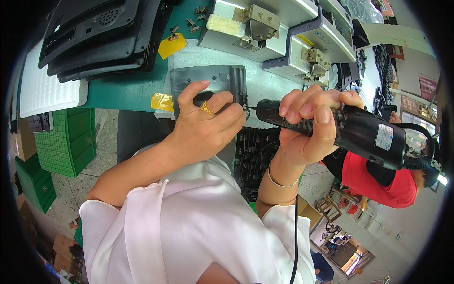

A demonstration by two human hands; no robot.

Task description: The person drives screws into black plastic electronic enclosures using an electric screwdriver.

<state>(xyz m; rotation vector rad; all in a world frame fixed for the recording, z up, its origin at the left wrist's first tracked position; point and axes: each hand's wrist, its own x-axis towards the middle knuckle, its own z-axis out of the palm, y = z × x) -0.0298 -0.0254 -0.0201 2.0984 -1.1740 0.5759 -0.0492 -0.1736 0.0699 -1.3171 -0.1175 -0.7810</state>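
A dark plastic panel lies on the bench edge in front of me. My left hand grips it from above, its fingers bent over the surface and the fingertips at the right edge. My right hand is wrapped round a black electric screwdriver, held almost level. The thin bit points left and meets the panel's right edge beside my left fingertips. Whether a screw sits at the tip is too small to tell. A black cord leaves the screwdriver's rear end.
Several dark plastic housings are stacked at the far left on a white foam tray. Small switch-like parts lie behind the panel, near yellow tape. Metal fixtures stand at the back right. A person in red is at right.
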